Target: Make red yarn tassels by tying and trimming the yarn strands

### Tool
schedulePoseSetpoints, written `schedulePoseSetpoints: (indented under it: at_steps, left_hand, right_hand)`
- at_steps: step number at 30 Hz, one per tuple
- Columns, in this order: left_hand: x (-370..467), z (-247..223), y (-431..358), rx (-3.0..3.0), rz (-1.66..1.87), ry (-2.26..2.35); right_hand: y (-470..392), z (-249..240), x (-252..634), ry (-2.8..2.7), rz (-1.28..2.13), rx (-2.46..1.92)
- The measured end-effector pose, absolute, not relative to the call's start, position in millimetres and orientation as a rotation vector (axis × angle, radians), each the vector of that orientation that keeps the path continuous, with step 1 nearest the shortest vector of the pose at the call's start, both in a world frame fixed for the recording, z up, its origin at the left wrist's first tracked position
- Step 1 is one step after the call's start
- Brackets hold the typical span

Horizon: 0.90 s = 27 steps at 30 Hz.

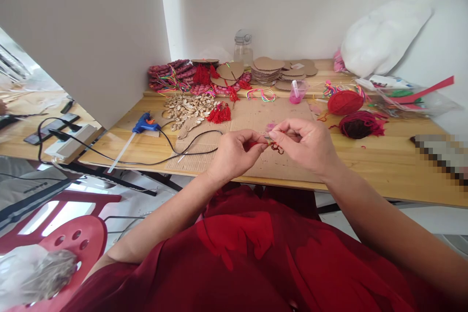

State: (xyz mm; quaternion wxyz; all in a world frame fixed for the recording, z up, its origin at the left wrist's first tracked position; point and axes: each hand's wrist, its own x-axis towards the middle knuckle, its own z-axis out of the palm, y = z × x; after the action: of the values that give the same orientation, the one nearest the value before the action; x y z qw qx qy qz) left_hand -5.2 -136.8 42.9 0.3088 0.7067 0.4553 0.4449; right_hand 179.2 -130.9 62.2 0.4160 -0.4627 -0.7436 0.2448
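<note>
The left hand (pixel 237 153) and right hand (pixel 305 146) are meeting above the near part of a cardboard sheet (pixel 252 109), both pinching between thumb and forefinger. The left is gripping red yarn; the right is closing on a slender grey rod (pixel 267 137), whose ends are too small to make out. The rod's long axis is running left to right between the fingertips. A dark red looped chain (pixel 278 148) is hanging below the right fingers, its free end pointing right and slightly near, its outline forming small rounded scallops. Farther left, pale, flat oval pieces (pixel 190 109) are lying heaped beside a fringed red tassel (pixel 219 113). To the right, a round, fibrous red yarn ball (pixel 345 102) is resting beyond a maroon ball (pixel 358 126); far off, corrugated discs (pixel 268 66) are standing stacked.
</note>
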Motion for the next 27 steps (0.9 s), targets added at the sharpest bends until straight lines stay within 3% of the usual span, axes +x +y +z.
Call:
schedulePoseSetpoints:
  at_steps: [12,21,27]
  left_hand:
    - [-0.8,38.3,-141.5,2.083,1.215,1.219]
    - [-0.8,27.1,-140.6,1.918,1.388,1.036]
    - [-3.3,26.7,-142.3,2.225,1.599,1.098]
  right_hand:
    - [-134.6,62.7,172.6,-1.977,0.607,-1.213]
    - [-121.7,56.0,171.3,-1.661,1.053,-1.142]
    - [-124.5,41.8,161.9,-1.33,1.398,-1.097]
